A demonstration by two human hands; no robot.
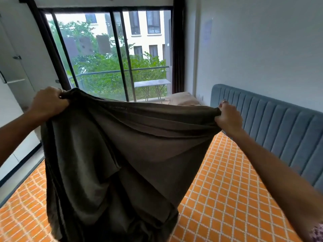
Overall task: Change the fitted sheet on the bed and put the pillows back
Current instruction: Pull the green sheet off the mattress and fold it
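A dark grey-brown fitted sheet [122, 154] hangs spread in the air in front of me, over the bed. My left hand [49, 102] grips its top edge at the left, and my right hand [229, 117] grips the top edge at the right. Below it lies the mattress [227, 198] with an orange cover in a white diamond pattern. A beige pillow [181, 99] sits beyond the far end of the bed, by the window. The hanging sheet hides the middle of the mattress.
A blue padded headboard [279, 124] runs along the white wall on the right. A large sliding glass door [111, 55] with dark curtains fills the far wall. On the left are a white door [15, 67] and a strip of floor [22, 172].
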